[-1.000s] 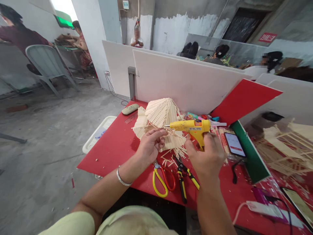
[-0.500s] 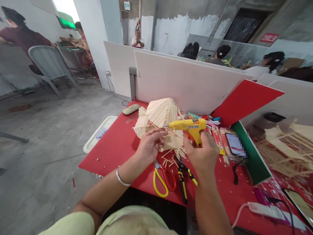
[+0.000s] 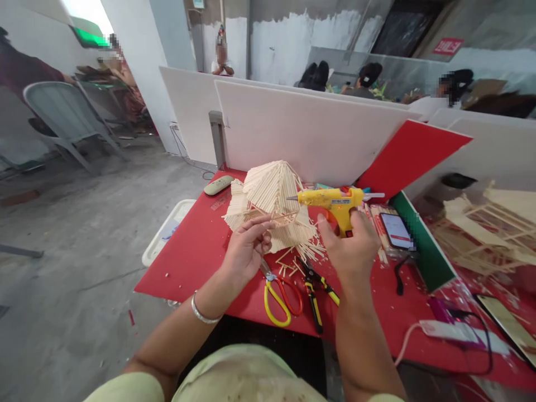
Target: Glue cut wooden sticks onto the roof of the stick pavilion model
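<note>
My right hand (image 3: 355, 245) is wrapped round the handle of a yellow hot glue gun (image 3: 330, 197). Its nozzle points left and hovers in front of the model's roof, above my left fingertips. With thumb and fingers pinched, my left hand (image 3: 249, 245) holds a thin wooden stick (image 3: 285, 215) that sticks out to the right. Behind both hands stands a small model building (image 3: 268, 187) made of pale wooden sticks, with a sloping roof; my left hand hides part of its base. Below the hands lie scissors (image 3: 281, 296) with one yellow and one red handle, beside black-and-yellow pliers (image 3: 312, 296).
Loose cut sticks (image 3: 307, 251) lie right of the model on the red table (image 3: 184, 257). A glasses case (image 3: 218, 185) sits at the left rear edge. Rightward are a phone (image 3: 397, 230), a green board (image 3: 427, 245) and a power strip (image 3: 450, 330). White panels (image 3: 310, 128) stand behind.
The glue gun has moved up and away from my left fingertips, its nozzle now apart from the stick. The whole view has shifted slightly. Both hands keep their hold.
</note>
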`<move>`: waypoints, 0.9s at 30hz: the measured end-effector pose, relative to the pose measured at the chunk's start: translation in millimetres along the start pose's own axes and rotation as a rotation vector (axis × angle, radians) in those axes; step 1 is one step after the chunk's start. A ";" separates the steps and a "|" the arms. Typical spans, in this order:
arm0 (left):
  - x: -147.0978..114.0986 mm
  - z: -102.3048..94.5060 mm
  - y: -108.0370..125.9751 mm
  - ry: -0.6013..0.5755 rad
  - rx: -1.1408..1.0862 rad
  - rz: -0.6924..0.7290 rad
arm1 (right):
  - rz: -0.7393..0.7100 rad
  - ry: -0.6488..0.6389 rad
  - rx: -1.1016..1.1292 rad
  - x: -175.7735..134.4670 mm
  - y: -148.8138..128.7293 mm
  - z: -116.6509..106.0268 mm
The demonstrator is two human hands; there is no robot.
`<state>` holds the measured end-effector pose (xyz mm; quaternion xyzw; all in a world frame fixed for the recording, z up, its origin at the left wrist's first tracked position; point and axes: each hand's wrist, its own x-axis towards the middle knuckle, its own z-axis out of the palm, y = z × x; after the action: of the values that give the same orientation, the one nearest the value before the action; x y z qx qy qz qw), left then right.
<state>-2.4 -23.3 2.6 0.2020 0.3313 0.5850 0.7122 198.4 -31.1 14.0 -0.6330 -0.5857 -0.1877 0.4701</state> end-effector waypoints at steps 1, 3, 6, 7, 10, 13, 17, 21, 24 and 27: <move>-5.0 -3.8 0.2 0.009 0.004 0.041 | 0.054 -0.002 0.000 -1.9 6.1 -4.9; -17.0 -12.0 -1.5 0.043 0.023 0.140 | 0.186 -0.005 -0.025 -10.4 23.7 -17.7; -35.3 -24.1 -12.2 0.029 0.098 0.223 | 0.424 -0.068 -0.090 -37.6 62.2 -40.1; -40.0 -27.7 -18.5 -0.005 0.131 0.225 | 0.509 -0.120 -0.123 -50.2 77.3 -47.2; -46.9 -36.8 -43.9 -0.105 0.222 0.177 | 0.669 -0.355 -0.259 -92.8 123.5 -62.5; -43.9 -44.9 -73.0 -0.185 0.405 0.154 | 0.634 -0.549 -0.380 -130.2 160.2 -66.0; -35.3 -54.6 -101.9 -0.223 0.688 0.185 | 0.592 -0.628 -0.471 -155.6 181.9 -62.1; -29.3 -59.2 -112.2 -0.190 0.785 0.201 | 0.561 -0.614 -0.589 -152.9 173.3 -64.9; -26.5 -60.0 -112.5 -0.160 0.801 0.217 | 0.498 -0.541 -0.627 -134.9 148.6 -61.1; -25.6 -60.8 -111.4 -0.124 0.791 0.211 | 0.292 -0.601 -0.376 -109.1 117.6 -39.3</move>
<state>30.0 -80.2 -109.1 0.5278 0.4642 0.4693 0.5344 292.1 -109.7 -96.9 -0.8117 -0.5565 -0.0291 0.1751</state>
